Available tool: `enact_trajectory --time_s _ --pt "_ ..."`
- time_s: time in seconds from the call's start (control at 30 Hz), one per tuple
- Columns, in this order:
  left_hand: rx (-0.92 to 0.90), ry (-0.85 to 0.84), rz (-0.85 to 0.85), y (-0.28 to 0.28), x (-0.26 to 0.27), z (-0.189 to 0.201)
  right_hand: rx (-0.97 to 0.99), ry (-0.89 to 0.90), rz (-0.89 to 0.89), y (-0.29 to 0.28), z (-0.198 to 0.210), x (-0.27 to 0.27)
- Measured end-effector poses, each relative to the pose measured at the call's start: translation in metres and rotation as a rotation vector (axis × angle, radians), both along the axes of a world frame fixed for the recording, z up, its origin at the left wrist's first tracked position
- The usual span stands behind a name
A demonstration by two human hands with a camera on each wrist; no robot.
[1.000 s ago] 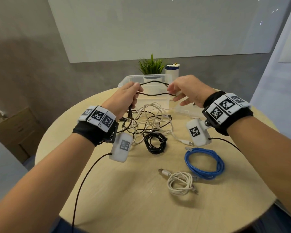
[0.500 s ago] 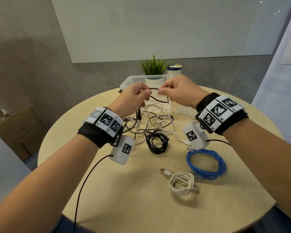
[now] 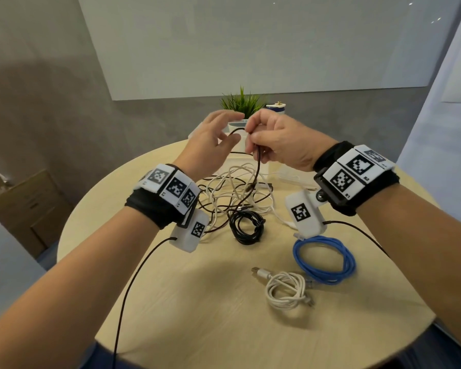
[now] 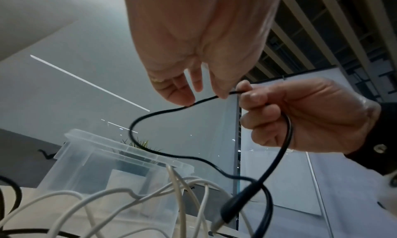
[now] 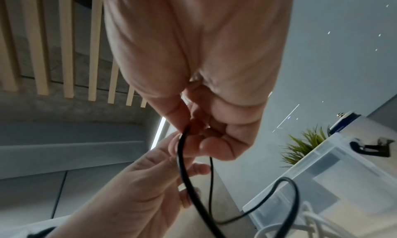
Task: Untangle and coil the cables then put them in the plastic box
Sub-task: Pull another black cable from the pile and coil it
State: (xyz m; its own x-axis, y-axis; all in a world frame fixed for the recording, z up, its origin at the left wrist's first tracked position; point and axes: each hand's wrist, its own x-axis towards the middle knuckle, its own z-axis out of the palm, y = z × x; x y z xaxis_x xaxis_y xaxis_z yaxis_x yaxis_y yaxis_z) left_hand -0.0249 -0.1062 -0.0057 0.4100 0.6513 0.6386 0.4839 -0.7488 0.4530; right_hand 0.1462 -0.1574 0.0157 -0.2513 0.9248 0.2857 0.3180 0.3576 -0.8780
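Now that my left hand (image 3: 210, 145) has let go, fingers spread, my right hand (image 3: 274, 145) alone pinches the black cable (image 3: 257, 166) at upper centre above the bench (image 3: 197, 302), ready for coiling.

Round wooden table (image 3: 197, 302) with tangled cables (image 3: 237, 193), three coils, plastic box (image 4: 103, 170).

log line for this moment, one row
stage: coiling black cable | right hand: grips cable | left hand: fingers loose, touching cable | plastic box: no cable inside | tangle on table
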Motion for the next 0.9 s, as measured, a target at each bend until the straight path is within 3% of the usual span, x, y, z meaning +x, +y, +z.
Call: enact_trajectory --time_s 0.17,0.33,0.43,0.5,0.6,0.73,0.83,0.9 --pt "-0.088 -0.034 0.042 0.003 0.003 0.003 0.006 0.152 0.047 0.002 0.000 0.003" --pt "-0.128 -0.344 0.159 0.009 -0.002 0.012 -0.008 0.038 0.013 0.006 -0.011 0.009" --pt "-0.134 -0.383 0.250 0.013 -0.009 0.013 -0.037 -0.029 -0.023 0.006 -0.016 0.013" --pt "-0.183 -0.271 0.275 0.012 -0.012 0.010 -0.049 0.084 -0.057 0.007 -0.016 0.015" --pt "-0.206 0.045 0.273 0.006 -0.006 -0.002 -0.028 0.408 -0.095 0.010 -0.010 0.015" --pt "-0.193 0.399 0.033 -0.014 0.011 -0.010 -0.022 0.627 -0.065 0.010 -0.004 0.008" --pt "-0.220 0.503 -0.091 -0.024 0.017 -0.005 -0.029 0.574 -0.072 0.013 -0.007 0.008" --pt "-0.239 0.483 -0.114 -0.025 0.013 0.002 0.005 0.358 -0.161 0.016 -0.011 0.012"
